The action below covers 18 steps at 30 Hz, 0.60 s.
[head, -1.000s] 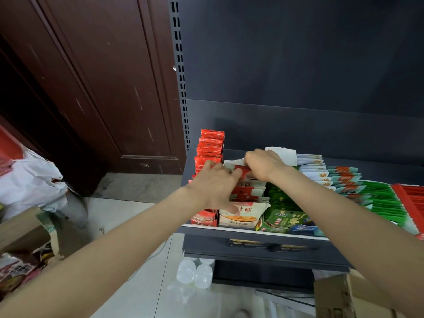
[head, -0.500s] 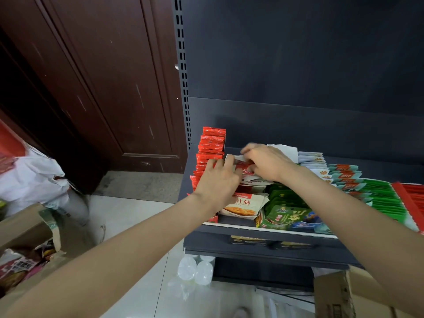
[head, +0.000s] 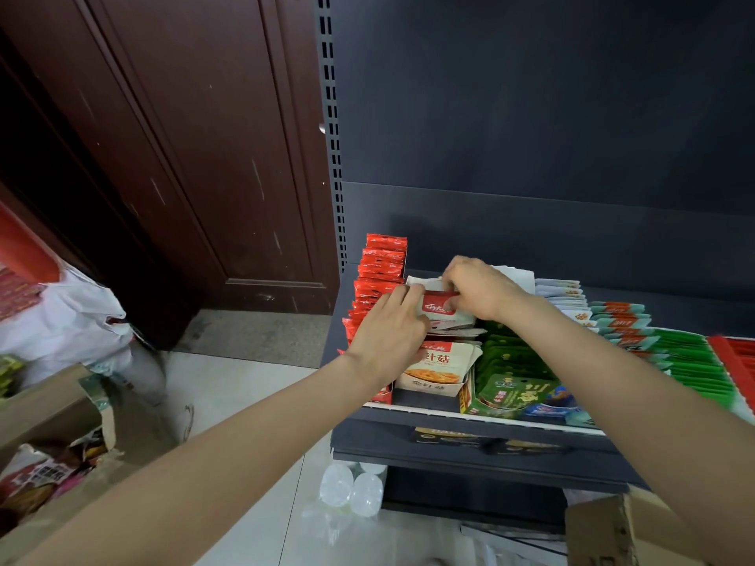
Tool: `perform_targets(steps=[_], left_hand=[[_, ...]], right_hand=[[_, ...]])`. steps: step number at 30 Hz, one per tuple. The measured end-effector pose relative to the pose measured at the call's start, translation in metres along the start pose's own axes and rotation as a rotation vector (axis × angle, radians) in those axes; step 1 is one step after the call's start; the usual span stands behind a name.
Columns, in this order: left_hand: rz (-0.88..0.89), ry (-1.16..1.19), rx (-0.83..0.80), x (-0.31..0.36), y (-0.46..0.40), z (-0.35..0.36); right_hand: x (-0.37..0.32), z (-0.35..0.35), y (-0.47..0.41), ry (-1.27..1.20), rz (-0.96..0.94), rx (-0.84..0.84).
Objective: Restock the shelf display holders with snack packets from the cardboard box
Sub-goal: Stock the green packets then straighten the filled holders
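Foil-film snack packet, white with red label, sits atop the white row in its shelf holder. Left hand presses flat-fingered; right hand pinches its top edge. Likely light, floppy, slick; grip the seams.

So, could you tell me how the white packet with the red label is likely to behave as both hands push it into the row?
The white packet with the red label is probably light and floppy: its thin edge bends between the left hand and right hand. Its glossy film likely slides easily. Unsupported, it may lean like the cream packets in front.
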<state>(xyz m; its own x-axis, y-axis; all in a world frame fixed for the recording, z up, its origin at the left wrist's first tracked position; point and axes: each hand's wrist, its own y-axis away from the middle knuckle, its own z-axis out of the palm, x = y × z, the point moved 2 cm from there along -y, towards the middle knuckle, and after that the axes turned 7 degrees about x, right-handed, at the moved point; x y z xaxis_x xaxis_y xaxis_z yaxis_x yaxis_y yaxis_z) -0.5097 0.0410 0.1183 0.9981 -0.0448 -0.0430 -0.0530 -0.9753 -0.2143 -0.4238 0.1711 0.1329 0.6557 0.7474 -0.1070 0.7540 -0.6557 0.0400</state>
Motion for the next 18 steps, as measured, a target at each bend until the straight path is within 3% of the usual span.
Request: perform_targets(steps=[7, 12, 18], left_hand=[[0.034, 0.027, -0.033, -0.006, -0.001, 0.001], [0.119, -0.061, -0.063, -0.007, -0.008, -0.001], [0.165, -0.03, -0.078, -0.007, -0.001, -0.001]], right_hand=[[0.008, -0.006, 0.001, -0.346, 0.034, -0.02], [0.015, -0.004, 0.001, -0.307, 0.002, -0.026], [0.013, 0.002, 0.0, -0.091, 0.006, -0.063]])
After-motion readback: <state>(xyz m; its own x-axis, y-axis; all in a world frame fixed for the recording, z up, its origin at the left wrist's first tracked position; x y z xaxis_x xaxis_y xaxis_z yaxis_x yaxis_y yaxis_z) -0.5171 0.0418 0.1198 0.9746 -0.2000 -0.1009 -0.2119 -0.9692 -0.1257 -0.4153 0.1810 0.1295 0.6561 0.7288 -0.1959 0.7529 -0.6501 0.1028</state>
